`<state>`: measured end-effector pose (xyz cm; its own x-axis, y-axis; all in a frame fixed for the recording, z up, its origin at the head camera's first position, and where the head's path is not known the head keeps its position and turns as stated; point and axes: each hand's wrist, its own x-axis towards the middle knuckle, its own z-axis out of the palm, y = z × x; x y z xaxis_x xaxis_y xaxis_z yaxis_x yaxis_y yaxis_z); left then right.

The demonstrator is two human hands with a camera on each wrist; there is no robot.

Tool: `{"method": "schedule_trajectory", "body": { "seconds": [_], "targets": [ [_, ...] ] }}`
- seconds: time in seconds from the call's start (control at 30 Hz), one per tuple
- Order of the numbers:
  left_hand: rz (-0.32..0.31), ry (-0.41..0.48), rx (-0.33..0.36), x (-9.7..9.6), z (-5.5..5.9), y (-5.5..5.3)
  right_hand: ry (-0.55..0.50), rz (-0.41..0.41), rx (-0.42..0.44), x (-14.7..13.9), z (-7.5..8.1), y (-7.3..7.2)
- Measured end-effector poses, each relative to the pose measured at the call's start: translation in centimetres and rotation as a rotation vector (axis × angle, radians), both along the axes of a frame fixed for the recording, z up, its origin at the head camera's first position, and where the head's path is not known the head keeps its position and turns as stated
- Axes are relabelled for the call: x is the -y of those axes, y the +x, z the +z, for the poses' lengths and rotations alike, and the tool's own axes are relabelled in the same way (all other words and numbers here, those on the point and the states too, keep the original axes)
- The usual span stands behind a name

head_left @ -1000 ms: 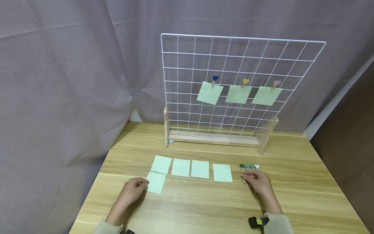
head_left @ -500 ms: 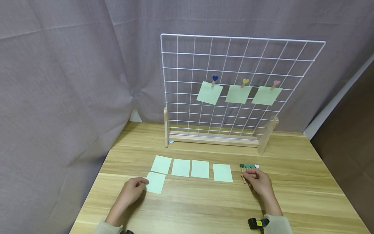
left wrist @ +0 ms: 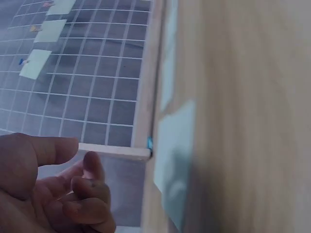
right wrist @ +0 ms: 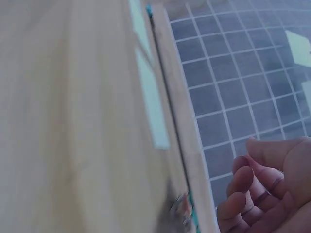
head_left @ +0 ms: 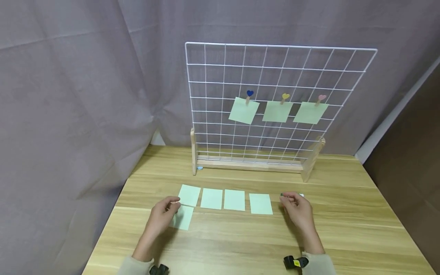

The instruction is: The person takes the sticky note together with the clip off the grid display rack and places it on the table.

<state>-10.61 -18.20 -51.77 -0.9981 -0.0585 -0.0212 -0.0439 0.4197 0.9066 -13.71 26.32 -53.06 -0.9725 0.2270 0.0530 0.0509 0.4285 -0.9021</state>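
My left hand (head_left: 159, 217) hovers over the lower left pale green paper note (head_left: 183, 218), its fingers loosely bent. In the left wrist view, nothing sits between that thumb and fingers, and the hand's shadow falls on the note. My right hand (head_left: 300, 214) is above the small clothespins (right wrist: 185, 211), which lie on the table. Its fingers are loosely curled around nothing in the right wrist view. From the head, that hand hides most of the clothespins; a white heart (head_left: 301, 194) shows past it. More notes lie in a row, including one nearest the right hand (head_left: 261, 204).
Behind the notes stands a white wire grid (head_left: 282, 46) on a wooden base (head_left: 247, 165). Three notes hang on it from clothespins with a blue heart (head_left: 249, 93), a yellow heart (head_left: 285, 96) and a pink heart (head_left: 322, 97). A grey curtain (head_left: 86, 95) hangs behind.
Both hands have lifted from where they rested: the left off the lower left note, moving up and right, the right off the clothespins, slightly left. The head view has shifted a little.
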Motion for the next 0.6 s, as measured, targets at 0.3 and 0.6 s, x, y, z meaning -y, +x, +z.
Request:
{"method": "schedule_trajectory", "body": {
  "seconds": [0.3,0.6],
  "targets": [
    [0.090,0.124,-0.133,-2.9,1.5,-1.7,-0.061,0.023,-0.099,1.6,1.5,-0.5],
    [0.054,0.171,-0.225,-5.5,2.7,-3.9,-0.112,0.019,-0.137,2.4,2.8,-1.5]
  ]
}}
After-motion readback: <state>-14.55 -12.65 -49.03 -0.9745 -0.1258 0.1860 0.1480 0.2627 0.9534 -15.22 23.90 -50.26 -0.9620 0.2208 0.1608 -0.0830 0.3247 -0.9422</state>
